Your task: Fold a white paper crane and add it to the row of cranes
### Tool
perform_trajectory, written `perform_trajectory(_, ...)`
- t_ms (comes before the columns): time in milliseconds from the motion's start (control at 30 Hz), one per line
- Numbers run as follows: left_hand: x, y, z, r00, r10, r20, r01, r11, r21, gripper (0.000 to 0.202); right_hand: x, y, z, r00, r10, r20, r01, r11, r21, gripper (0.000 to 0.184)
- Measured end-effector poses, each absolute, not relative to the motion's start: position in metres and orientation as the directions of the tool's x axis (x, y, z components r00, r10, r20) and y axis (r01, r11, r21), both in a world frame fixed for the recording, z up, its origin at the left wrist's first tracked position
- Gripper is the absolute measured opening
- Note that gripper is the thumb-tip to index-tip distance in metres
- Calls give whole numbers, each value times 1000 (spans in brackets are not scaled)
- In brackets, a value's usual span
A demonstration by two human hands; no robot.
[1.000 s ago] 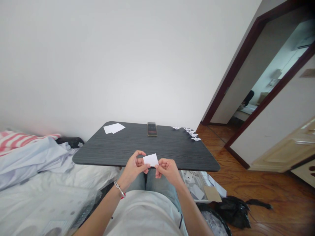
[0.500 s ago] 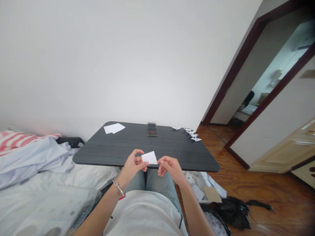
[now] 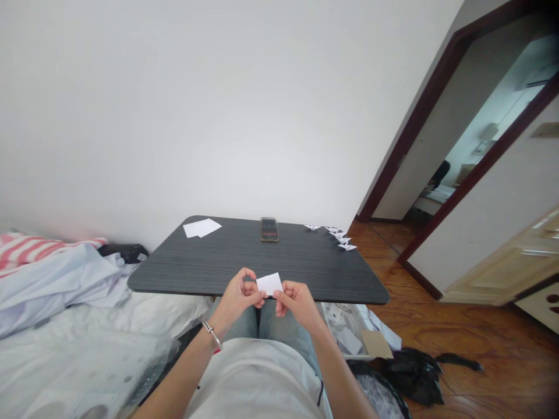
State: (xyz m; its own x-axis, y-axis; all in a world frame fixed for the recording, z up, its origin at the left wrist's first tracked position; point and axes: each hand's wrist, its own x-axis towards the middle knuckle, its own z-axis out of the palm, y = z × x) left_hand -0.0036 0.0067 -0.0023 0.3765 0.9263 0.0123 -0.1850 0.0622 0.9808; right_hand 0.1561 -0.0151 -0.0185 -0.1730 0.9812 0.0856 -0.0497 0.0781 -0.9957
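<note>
A small white piece of folded paper [image 3: 269, 284] is held just above the near edge of the dark table [image 3: 209, 265]. My left hand [image 3: 241, 294] pinches its left side between thumb and fingers. On the right side, my right hand [image 3: 296, 299] grips the lower corner with thumb and index finger. Several folded white paper cranes [image 3: 339, 237] stand along the table's right end. Flat white paper sheets [image 3: 201, 227] lie overlapping at the back left.
A phone [image 3: 269, 229] lies at the table's back edge, by the white wall. Bedding and clothes [image 3: 87, 273] are heaped on the left. On the floor to the right are a box of papers [image 3: 349, 331] and black plastic bags [image 3: 414, 372].
My right hand has come in and closed on the paper's right corner. The paper has shifted slightly right and down, with my left hand still holding it.
</note>
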Motion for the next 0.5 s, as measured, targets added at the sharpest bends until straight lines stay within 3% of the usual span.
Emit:
perform_trajectory(300,-14,10,1,481,874,-68,-109,137,985,40,160,-14,-19,-184,981,62,-46,54,-997,26)
perform_trajectory(500,-15,8,4,545,838,-29,-115,109,987,42,160,-14,-20,-190,980,62,-62,51,-997,26)
